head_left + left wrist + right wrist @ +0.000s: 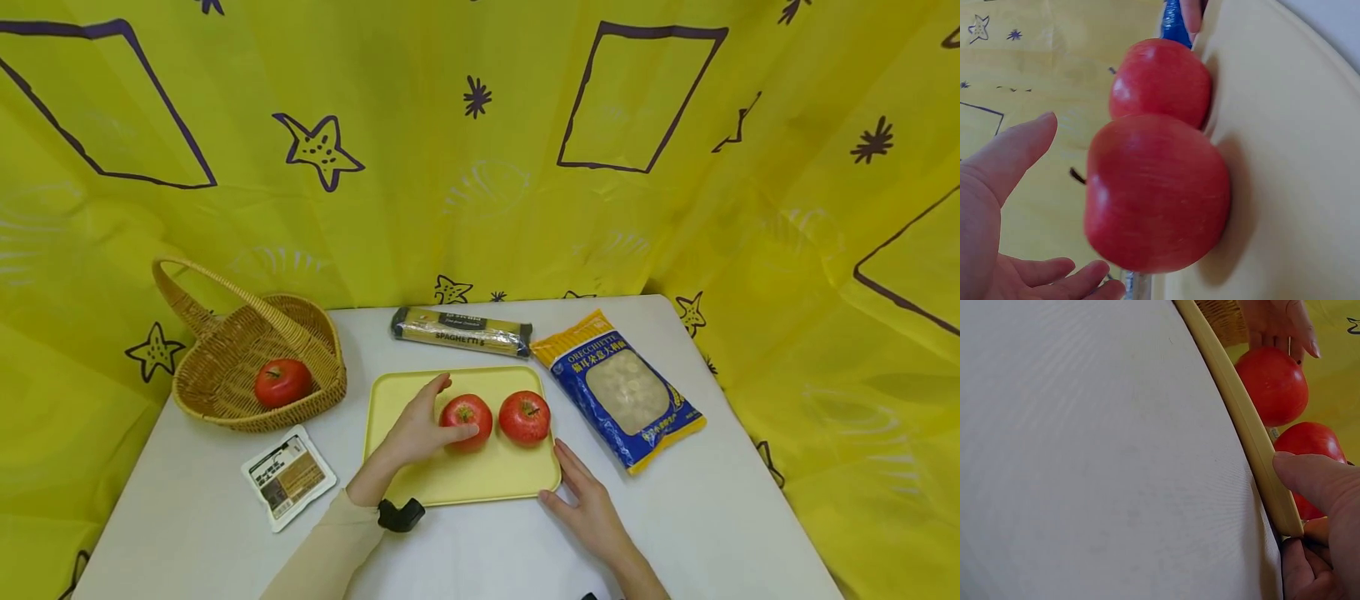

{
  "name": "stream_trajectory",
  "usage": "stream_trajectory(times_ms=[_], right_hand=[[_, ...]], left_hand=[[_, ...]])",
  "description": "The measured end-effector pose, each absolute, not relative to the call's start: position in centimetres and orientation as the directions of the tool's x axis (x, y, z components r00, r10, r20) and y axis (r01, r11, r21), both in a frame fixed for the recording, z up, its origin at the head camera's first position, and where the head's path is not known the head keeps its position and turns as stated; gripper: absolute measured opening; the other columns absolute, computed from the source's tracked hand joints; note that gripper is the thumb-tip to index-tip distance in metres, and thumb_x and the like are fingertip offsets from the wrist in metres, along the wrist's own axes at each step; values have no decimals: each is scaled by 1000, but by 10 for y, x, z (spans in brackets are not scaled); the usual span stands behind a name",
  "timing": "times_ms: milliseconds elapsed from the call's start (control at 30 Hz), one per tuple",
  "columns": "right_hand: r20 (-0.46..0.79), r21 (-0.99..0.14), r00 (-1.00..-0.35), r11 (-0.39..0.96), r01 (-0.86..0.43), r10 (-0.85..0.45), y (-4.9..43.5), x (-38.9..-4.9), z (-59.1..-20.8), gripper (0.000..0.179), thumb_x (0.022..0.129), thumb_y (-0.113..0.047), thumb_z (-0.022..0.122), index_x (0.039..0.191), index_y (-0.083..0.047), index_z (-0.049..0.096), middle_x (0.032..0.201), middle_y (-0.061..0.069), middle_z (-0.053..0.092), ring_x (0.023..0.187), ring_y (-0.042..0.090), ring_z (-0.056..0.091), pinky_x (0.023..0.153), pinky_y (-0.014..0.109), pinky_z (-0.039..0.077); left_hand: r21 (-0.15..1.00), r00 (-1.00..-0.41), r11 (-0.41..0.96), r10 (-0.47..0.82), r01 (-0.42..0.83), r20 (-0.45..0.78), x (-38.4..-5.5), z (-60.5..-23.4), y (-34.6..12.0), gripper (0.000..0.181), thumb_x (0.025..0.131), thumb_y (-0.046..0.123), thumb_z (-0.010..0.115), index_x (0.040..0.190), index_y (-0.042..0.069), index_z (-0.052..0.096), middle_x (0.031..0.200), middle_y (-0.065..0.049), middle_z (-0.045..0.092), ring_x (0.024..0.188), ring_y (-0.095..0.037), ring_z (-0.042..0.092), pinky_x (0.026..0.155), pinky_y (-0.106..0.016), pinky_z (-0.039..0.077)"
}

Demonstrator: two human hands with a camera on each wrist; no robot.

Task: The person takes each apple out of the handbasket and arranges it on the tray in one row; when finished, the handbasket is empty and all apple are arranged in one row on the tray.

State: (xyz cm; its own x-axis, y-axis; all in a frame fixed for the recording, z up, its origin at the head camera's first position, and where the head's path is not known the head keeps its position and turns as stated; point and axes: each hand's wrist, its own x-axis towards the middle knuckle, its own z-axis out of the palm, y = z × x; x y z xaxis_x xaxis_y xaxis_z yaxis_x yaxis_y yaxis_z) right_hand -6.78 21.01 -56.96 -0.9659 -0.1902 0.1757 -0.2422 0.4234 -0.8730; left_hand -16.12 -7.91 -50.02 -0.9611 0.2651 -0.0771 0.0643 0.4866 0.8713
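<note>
Two red apples sit side by side on a pale yellow tray [427,487]. My left hand [416,429] is at the left apple [471,408], thumb and fingers spread. In the left wrist view a gap shows between this hand [997,206] and the near apple [1157,194]. The right apple [524,418] lies close to the tray's right side. My right hand [588,508] holds the tray's front right corner. Seen from the right wrist, its thumb [1310,478] lies on the rim, and the other fingers are partly hidden at the corner.
A wicker basket [225,333] holding another red apple [283,382] stands at the left. In front of it lies a small white-edged packet [289,478]. A spaghetti pack [461,331] lies behind the tray, and a blue orecchiette bag [618,387] to its right.
</note>
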Motion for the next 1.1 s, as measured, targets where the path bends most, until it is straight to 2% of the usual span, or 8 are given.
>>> stream_trajectory(times_ms=[233,333,467,800,967,1100], right_hand=[[163,-877,-968,422,-231,-192,210,-67,-569,74,83,-6,78,143,9,38,152,19,33,135,29,34,99,22,35],[159,-875,-969,428,-227,-190,210,-67,-568,75,82,-7,78,144,9,38,152,19,33,135,29,35,99,21,34],[145,-875,-972,435,-212,-183,210,-67,-566,75,82,-6,79,144,9,38,152,18,33,135,30,35,100,20,33],[128,-872,-975,449,-196,-179,209,-68,-568,76,82,-8,79,145,7,38,153,16,33,135,30,35,99,23,36],[121,-869,-977,457,-191,-177,209,-69,-568,76,82,-7,79,145,6,38,153,16,33,135,30,35,99,25,36],[104,-865,-979,470,-175,-174,209,-69,-567,76,82,-9,79,145,5,39,153,15,33,136,28,35,99,23,36]], left_hand=[[889,-977,442,211,120,27,-146,-479,-100,89,81,44,79,149,4,35,147,-12,42,135,-31,36,107,-54,30],[903,-976,400,202,157,80,-139,-466,-113,85,84,41,77,149,6,35,148,-11,41,138,-29,33,111,-50,25],[920,-973,333,171,205,155,-131,-452,-133,78,87,29,76,148,4,34,147,-12,41,139,-28,31,114,-44,20],[937,-964,228,35,266,265,-110,-434,-190,70,87,-1,72,144,-9,31,140,-20,41,131,-33,37,108,-23,28],[916,-934,209,-30,342,356,-107,-427,-206,68,84,-16,67,142,-14,30,136,-22,42,125,-28,42,106,-22,31],[904,-908,162,-82,395,411,-104,-423,-216,69,80,-24,64,141,-10,34,132,-21,45,122,-25,44,105,-23,32]])
